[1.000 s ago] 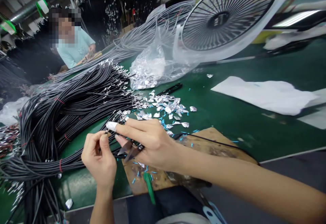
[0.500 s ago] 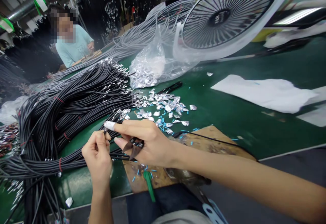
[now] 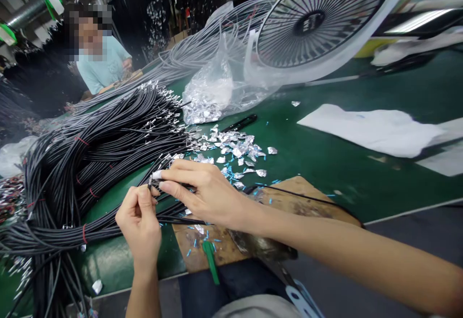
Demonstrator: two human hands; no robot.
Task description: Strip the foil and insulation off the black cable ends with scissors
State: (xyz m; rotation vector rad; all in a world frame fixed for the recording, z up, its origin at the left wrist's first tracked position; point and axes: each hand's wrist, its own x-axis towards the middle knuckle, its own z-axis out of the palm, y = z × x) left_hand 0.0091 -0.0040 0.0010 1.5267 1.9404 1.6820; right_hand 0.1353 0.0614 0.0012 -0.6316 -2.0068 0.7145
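Observation:
My left hand (image 3: 140,219) is closed, thumb and forefinger pinching a black cable (image 3: 149,186) just below its stripped end. From the right, my right hand (image 3: 210,190) meets it, thumb and white-wrapped forefinger closed at the cable's tip. A dark sliver of the snips (image 3: 187,185) shows between its fingers; the rest is hidden by the hand. Beneath both hands runs a tied bundle of black cables (image 3: 104,228). Foil scraps (image 3: 237,151) and blue offcuts lie just beyond my right hand.
A large pile of black cables (image 3: 108,134) fills the left. Behind the scraps are a clear plastic bag (image 3: 213,91) and a fan (image 3: 311,23). A wooden board (image 3: 289,197) carries a green-handled tool (image 3: 210,260). Across the table sits a person (image 3: 103,64).
The snips' blades, visible below my right hand before, are now mostly hidden. My right thumb has come up to the cable's tip. Foil bits now show beneath the hand.

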